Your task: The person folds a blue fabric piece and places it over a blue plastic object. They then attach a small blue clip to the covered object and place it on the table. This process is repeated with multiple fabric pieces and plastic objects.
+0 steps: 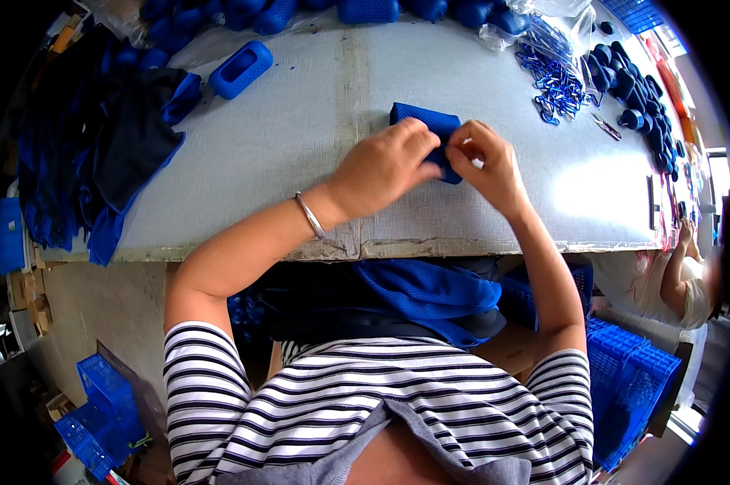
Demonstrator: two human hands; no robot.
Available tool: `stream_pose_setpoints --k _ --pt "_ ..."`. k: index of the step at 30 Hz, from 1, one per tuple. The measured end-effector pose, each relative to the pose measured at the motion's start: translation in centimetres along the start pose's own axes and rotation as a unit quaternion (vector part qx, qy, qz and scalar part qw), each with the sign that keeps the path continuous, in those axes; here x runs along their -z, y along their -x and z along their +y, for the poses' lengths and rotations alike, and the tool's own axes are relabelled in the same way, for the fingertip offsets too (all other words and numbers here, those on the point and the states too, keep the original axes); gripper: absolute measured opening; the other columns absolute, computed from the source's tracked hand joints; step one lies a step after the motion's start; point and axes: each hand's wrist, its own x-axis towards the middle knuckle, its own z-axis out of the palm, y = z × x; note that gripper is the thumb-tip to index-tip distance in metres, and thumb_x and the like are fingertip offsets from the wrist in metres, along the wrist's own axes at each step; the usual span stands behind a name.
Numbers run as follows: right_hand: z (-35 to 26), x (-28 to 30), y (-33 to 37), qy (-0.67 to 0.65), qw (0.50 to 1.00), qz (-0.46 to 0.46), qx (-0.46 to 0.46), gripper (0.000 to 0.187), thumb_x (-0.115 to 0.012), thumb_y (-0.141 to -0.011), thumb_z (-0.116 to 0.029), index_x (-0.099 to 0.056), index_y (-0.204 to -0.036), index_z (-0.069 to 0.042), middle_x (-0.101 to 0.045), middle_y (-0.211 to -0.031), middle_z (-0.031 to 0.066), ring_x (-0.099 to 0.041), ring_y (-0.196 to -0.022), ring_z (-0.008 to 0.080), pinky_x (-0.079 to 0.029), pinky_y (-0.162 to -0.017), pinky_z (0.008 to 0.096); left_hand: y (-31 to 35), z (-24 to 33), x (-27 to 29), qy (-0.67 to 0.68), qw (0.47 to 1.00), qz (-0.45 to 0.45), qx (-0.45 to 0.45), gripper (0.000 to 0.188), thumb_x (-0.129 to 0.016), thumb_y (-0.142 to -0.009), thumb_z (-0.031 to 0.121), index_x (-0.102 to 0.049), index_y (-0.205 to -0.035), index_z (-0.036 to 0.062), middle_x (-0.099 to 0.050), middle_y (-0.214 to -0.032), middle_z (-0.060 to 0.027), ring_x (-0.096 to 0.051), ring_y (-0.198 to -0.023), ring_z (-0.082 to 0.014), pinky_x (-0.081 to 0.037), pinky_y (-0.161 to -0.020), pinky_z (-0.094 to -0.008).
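Observation:
A folded piece of blue mesh cloth [429,119] rests on the pale table in front of me, with a darker blue part toward its lower right. My left hand [389,166] lies over its left and near side, fingers bent onto it and slightly blurred. At its right edge, my right hand [490,166] has thumb and fingertips pinched together. What sits between those fingertips is too small to make out. Farther left on the table is a blue textured case [240,70] with a long rounded opening.
Dark cloths with blue edges [130,137] hang over the table's left side. Several blue cases [369,10] line the back. Right of them lie blue carabiners [551,81], small snips [606,127] and dark round pieces [635,93]. Blue crates [631,372] stand below; another person's arm [676,271] shows at right.

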Motion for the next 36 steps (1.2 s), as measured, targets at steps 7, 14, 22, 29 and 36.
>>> stream_pose_setpoints --k 7,14,22,29,36 --pt "1.3 0.0 -2.8 0.238 0.955 -0.010 0.175 0.014 -0.054 -0.082 -0.014 -0.058 -0.083 0.000 -0.056 -0.081 0.0133 -0.057 -0.082 0.0292 -0.047 -0.070 0.0365 -1.2 -2.7 -0.3 -0.097 0.994 0.050 -0.022 0.022 -0.059 -0.083 0.024 -0.059 -0.093 0.0045 -0.055 -0.105 -0.0103 -0.052 -0.097 -0.0246 -0.036 -0.087 -0.0378" --pt "2.6 1.6 -7.3 0.262 0.934 -0.156 0.185 0.030 -0.050 -0.087 -0.028 -0.053 -0.103 -0.003 -0.055 -0.106 0.0188 -0.055 -0.097 0.0325 -0.045 -0.081 0.0401 -4.8 -5.8 -2.0 -0.027 0.995 0.057 0.076 0.019 -0.045 -0.086 0.007 -0.044 -0.105 0.0054 -0.058 -0.063 -0.0119 -0.058 -0.056 -0.0294 -0.044 -0.058 -0.0407" --pt "-1.3 -2.0 -1.4 0.344 0.928 -0.128 0.056 0.061 -0.050 -0.081 -0.057 -0.056 -0.090 0.003 -0.059 -0.081 0.0187 -0.059 -0.078 0.0336 -0.046 -0.071 0.0421 -0.2 -3.6 1.8 -0.083 0.984 0.160 -0.012 0.023 -0.047 -0.087 0.010 -0.045 -0.109 0.0025 -0.057 -0.079 -0.0118 -0.055 -0.066 -0.0251 -0.046 -0.063 -0.0368" --pt "-0.5 -3.8 0.2 0.274 0.960 0.016 0.063 0.069 -0.039 -0.085 -0.060 -0.054 -0.094 0.007 -0.057 -0.081 0.0211 -0.056 -0.078 0.0352 -0.042 -0.075 0.0428 4.4 -12.5 9.7 0.051 0.884 0.214 0.412 0.027 -0.048 -0.092 0.025 -0.052 -0.104 0.0012 -0.059 -0.068 -0.0063 -0.051 -0.048 -0.0124 -0.043 -0.046 -0.0263" --pt "-1.4 -3.0 0.7 0.135 0.991 -0.006 -0.021 0.063 -0.047 -0.084 -0.053 -0.054 -0.098 0.008 -0.058 -0.083 0.0227 -0.057 -0.078 0.0358 -0.044 -0.072 0.0425 3.2 -4.0 11.0 -0.108 0.956 0.171 0.211 0.014 -0.058 -0.081 0.011 -0.047 -0.074 0.0065 -0.047 -0.056 -0.0046 -0.046 -0.049 -0.0138 -0.035 -0.047 -0.0271"
